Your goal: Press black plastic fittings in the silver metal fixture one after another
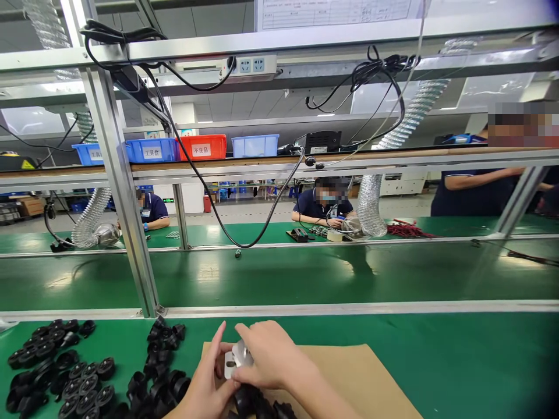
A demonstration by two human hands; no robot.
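My left hand (pixel 208 381) and my right hand (pixel 271 355) meet over a sheet of brown cardboard (pixel 349 372). Between them is a small white and silvery part (pixel 231 363) with a dark slot in its flat face; its exact kind I cannot make out. The left fingers and thumb close on its left side, while the right fingers wrap over its top and right side, hiding much of it. Just below the hands, several black plastic parts (pixel 262 405) lie on the cardboard, partly covered by my right hand.
Black round parts (pixel 82 384) and black elbow-shaped parts (pixel 159 361) cover the left of the green table (pixel 471 361). A metal post (pixel 117 192) rises beyond them. A black cable (pixel 227 235) hangs ahead. Co-workers (pixel 323 203) sit across; bins (pixel 203 147) line the shelf.
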